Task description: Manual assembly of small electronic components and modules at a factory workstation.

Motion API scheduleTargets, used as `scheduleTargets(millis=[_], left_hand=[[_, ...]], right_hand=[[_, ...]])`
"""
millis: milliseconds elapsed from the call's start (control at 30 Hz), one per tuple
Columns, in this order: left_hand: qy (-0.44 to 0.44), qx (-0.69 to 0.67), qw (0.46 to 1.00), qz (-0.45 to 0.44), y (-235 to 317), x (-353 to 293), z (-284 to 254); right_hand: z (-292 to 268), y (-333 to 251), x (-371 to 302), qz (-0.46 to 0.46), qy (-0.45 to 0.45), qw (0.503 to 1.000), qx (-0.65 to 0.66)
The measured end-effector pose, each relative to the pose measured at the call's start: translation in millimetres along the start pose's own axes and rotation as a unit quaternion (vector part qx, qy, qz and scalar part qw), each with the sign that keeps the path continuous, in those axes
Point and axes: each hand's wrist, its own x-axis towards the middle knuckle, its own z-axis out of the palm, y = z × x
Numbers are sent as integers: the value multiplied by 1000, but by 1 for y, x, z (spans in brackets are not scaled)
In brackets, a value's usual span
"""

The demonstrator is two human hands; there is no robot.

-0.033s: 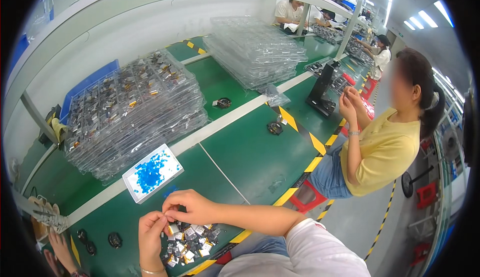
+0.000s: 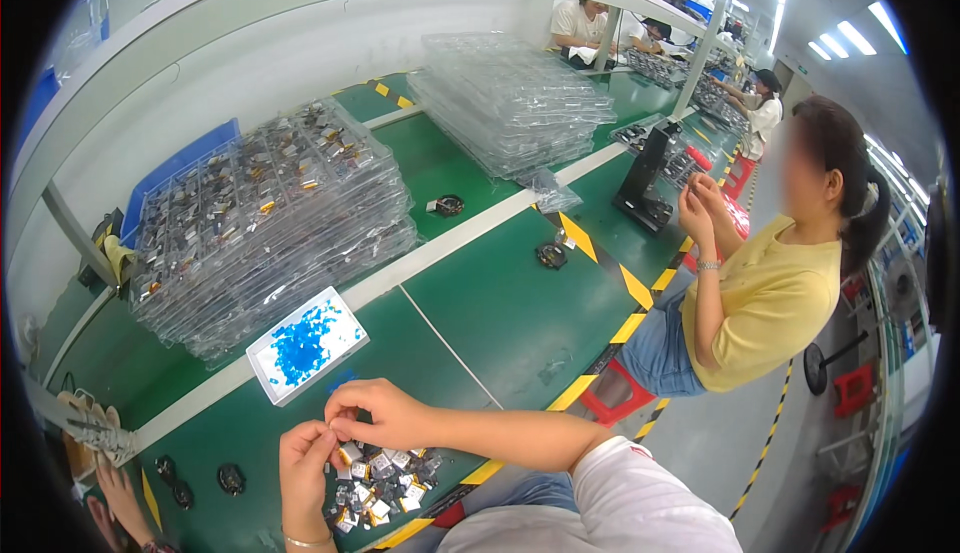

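My left hand [image 2: 305,468] and my right hand [image 2: 388,413] meet over the green workbench, thumbs and fingertips pinched together. Whatever sits between the fingertips is too small or covered to make out. Just below and beside them lies a loose pile of small silver battery packs with black parts [image 2: 378,495]; one silver piece is right under my fingers, and I cannot tell whether it is held. Beyond my hands stands a white box [image 2: 322,371] with many tiny blue pieces in it.
Stacked clear trays full of parts [image 2: 270,243] stand far left, more clear trays [image 2: 510,103] behind. Black cable coils [image 2: 231,479] lie on the bench. A co-worker's hands [image 2: 122,498] show at lower left; a person in yellow [image 2: 770,303] sits at right by a black stand [image 2: 645,178].
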Motion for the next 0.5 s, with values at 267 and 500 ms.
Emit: scheduleTargets(millis=[267,500], left_hand=[[39,54,996,52,-12,0,11],[46,24,998,40,-10,-3,14]], right_hand=[[15,7,-2,-30,109,986,-121],[5,2,-3,-93,59,975,-195]])
